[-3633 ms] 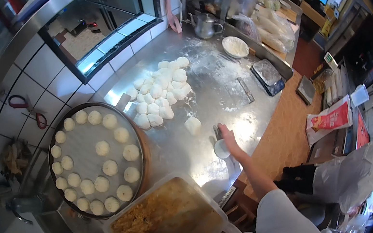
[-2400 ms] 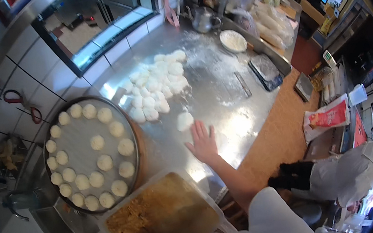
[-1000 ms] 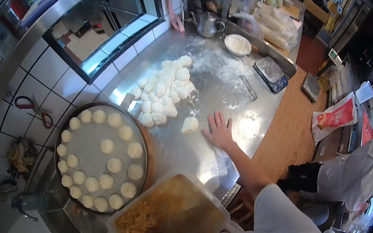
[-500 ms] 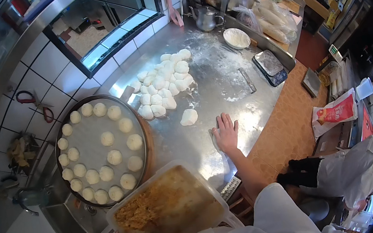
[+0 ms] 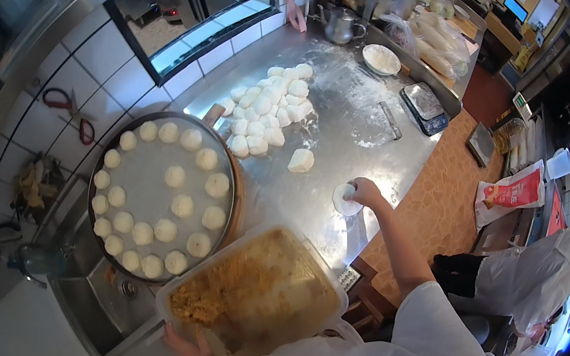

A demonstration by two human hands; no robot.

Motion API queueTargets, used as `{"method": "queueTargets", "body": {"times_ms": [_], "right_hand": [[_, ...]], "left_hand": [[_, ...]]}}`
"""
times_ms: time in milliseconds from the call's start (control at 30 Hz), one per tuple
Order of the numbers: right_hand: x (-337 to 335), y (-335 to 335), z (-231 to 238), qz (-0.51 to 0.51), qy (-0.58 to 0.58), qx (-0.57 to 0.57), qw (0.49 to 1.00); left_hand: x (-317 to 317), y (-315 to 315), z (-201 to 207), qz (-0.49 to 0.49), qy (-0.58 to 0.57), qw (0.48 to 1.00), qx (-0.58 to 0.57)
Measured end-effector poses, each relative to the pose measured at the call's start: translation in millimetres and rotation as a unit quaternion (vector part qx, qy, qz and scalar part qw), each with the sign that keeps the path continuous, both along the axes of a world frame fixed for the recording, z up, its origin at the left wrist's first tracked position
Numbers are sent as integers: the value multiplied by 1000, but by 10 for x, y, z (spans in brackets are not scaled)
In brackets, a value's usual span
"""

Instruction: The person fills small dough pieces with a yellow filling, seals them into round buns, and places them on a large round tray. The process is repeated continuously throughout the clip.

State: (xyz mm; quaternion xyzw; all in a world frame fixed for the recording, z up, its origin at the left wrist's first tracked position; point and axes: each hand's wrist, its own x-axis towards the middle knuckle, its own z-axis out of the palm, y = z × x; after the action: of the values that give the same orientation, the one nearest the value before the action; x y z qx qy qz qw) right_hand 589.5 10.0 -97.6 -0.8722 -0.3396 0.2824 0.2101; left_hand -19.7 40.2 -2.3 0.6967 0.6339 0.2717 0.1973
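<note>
My right hand [image 5: 365, 193] pinches the edge of a flattened round of white dough [image 5: 344, 200] on the steel worktop. At the lower left, my left hand [image 5: 193, 350] grips the corner of a clear plastic tub [image 5: 329, 275]; part of its fingers is hidden. Shredded orange-brown filling [image 5: 196, 296] is heaped at the tub's left end. A single dough piece [image 5: 301, 160] lies beyond the round, and a cluster of dough pieces [image 5: 267, 110] sits farther back. To the left, a large round tray [image 5: 142, 167] carries several filled buns [image 5: 175, 176].
A floured bar [image 5: 391, 121], a scale [image 5: 425, 109], a white bowl [image 5: 381, 58] and a metal teapot [image 5: 343, 25] stand toward the right back. Scissors [image 5: 74, 114] hang on the tiled wall above a sink [image 5: 100, 326]. A co-worker [image 5: 532, 280] is at the lower right.
My right hand has gone from lying flat over the worktop to pinching the dough round, which now shows. The whole view has shifted a little; my left hand stays at the tub.
</note>
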Motion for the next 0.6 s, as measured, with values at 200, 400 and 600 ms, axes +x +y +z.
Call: {"method": "queueTargets", "body": {"times_ms": [200,400,600], "right_hand": [[-196,-87,265,95,-107,116,983],[-1279,-127,1761,-22,267,310,912],[-3071,-229,1958,-4,458,361,812]], "left_hand": [[14,35,65,19,34,999,31],[502,44,571,17,-78,990,116],[1115,34,422,-51,-814,377,-439]]}}
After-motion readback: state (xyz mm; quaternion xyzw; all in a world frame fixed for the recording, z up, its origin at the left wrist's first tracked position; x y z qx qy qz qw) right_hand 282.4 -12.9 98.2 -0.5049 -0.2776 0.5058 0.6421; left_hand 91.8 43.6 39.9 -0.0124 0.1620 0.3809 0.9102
